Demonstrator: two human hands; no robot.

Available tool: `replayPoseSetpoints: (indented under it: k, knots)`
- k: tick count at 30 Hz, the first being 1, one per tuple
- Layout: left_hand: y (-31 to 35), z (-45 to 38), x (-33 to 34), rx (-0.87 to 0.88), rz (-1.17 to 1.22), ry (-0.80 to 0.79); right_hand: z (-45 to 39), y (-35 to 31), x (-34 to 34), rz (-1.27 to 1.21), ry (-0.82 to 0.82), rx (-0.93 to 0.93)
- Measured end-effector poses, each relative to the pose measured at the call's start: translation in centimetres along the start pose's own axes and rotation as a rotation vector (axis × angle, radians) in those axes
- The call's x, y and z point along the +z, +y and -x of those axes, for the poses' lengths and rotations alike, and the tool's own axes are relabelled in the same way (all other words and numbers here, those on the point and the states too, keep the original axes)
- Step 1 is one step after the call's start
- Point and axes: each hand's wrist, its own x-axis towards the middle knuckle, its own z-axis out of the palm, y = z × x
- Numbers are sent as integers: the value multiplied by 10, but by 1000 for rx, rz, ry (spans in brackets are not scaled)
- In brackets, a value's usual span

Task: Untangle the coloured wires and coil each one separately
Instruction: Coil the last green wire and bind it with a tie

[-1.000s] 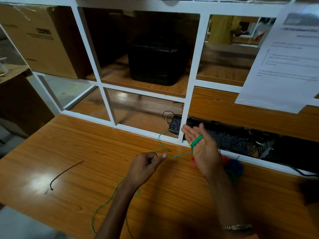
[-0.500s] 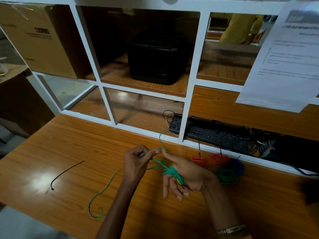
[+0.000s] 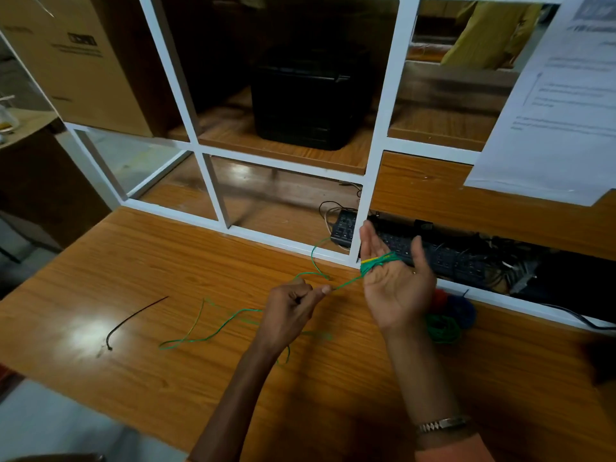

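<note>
Late stage, I'd judge: red coil, blue coil and green coil sit finished on the table behind the right hand. Green wire half wound: several turns wrapped round the straight right fingers, palm up. Left hand pinches the taut strand just beside them. Loose tail trails across the table, left to wind.

Green wire (yellow-striped), black tie, woodgrain table.
</note>
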Motion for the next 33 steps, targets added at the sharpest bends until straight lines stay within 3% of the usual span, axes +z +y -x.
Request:
replayPoseSetpoints:
  k: [5,10,12,15,18,21,24,26,28,31,33]
  knots:
    - [11,6,-6,-153,114,-147,-10,4,-16,984,274,-299]
    - [17,0,-24,-262,250,-57,-11,2,-31,1466,360,-411]
    - [19,-6,-30,-248,289,-54,-7,3,-33,1735,357,-325]
    - [20,-11,-32,-198,289,-49,2,9,-31,2008,293,53]
    - [15,-12,-29,-155,235,54,15,15,-25,1924,88,484]
    - [4,-13,-33,-90,146,167,29,21,-9,1788,-127,764]
    - [-5,-13,-31,-63,57,211,37,25,4,1447,-346,937]
    - [-5,-11,-26,-69,63,198,35,27,3,1178,-438,927]
    - [-1,-7,-21,-80,121,126,30,27,2,883,-440,803]
    - [6,-2,-14,-137,170,-53,24,20,11,359,-246,470]
    - [6,3,-11,-175,160,-183,19,10,13,214,-94,214]
